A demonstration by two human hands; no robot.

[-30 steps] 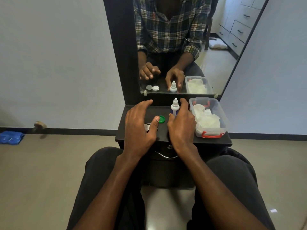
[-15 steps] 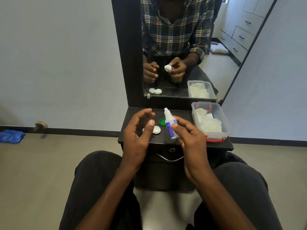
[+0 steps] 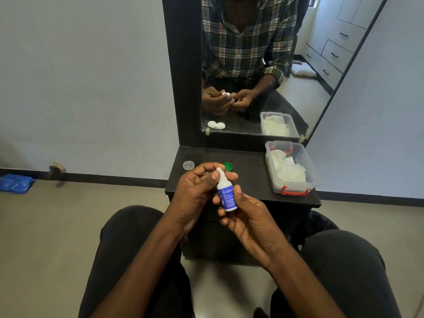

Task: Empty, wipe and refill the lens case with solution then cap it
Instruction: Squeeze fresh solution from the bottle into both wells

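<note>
A small white solution bottle (image 3: 226, 195) with a blue label is held above the black dresser shelf (image 3: 250, 180). My right hand (image 3: 247, 214) grips its body. My left hand (image 3: 197, 191) pinches the white cap at the bottle's top with thumb and fingers. A green lens-case cap (image 3: 227, 166) lies on the shelf just behind my fingers. A clear cap (image 3: 188, 165) lies at the shelf's left. The lens case itself is hidden behind my left hand; its white reflection shows in the mirror (image 3: 216, 125).
A clear plastic box (image 3: 290, 167) with red latches holds white tissues at the shelf's right end. The mirror (image 3: 252, 65) stands at the shelf's back. My knees flank the dresser below. A blue cloth (image 3: 16, 183) lies on the floor at far left.
The bottle was lifted off the shelf by my right hand and brought toward me. My left hand left the lens case and took hold of the bottle's cap.
</note>
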